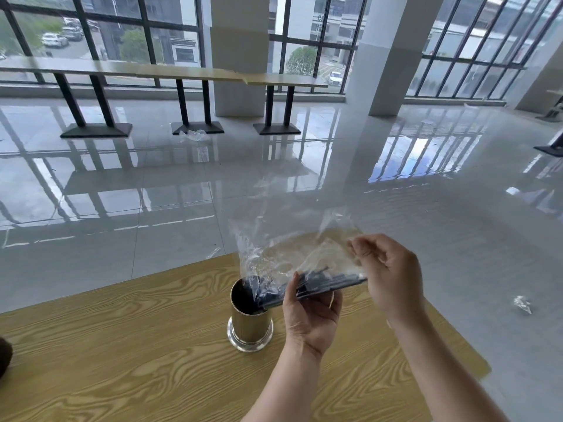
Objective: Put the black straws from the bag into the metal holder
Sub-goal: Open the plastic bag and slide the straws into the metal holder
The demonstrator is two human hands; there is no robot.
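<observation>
A shiny metal holder (250, 327) stands upright on the wooden table (128, 345). Above it I hold a clear plastic bag (286, 251) with a bundle of black straws (320, 286) inside, tilted down to the left. The straws' lower ends reach into the holder's mouth. My left hand (310, 318) grips the bundle through the plastic from below. My right hand (387, 275) pinches the bag's upper right end. The bag's loose part billows upward.
The table's far edge runs just behind the holder, and its right corner lies below my right forearm. A dark object (4, 356) sits at the table's left edge. Scraps of plastic (522, 304) lie on the glossy tiled floor. Long tables (189, 74) line the windows.
</observation>
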